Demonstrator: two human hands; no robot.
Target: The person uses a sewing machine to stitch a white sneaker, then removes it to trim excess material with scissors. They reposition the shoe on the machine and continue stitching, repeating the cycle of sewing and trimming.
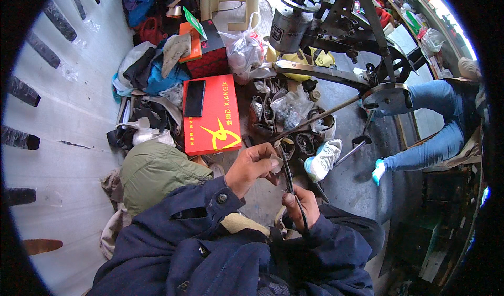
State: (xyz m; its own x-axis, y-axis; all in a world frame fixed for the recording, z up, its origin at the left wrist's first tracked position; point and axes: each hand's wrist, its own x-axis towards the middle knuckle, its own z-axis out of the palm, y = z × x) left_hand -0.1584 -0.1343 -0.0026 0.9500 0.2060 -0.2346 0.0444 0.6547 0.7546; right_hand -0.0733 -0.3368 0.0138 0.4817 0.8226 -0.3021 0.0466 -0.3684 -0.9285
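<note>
Head view: my left grip (pixel 247 171) pinches 1 small pale piece (pixel 276 164) by thumb and fingers; my right grip (pixel 305 207) clasps dark scissors (pixel 287 169), blades beside that piece. Farther left, 1 black phone (pixel 195 98) lies on a red cardboard box (pixel 223 115).

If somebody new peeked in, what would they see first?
Probably the bright red box left of the middle, with a dark phone on it. Next, the big metal machine at upper right. Near the centre, the right hand holds a dark scissors-like tool beside the left hand.
</note>
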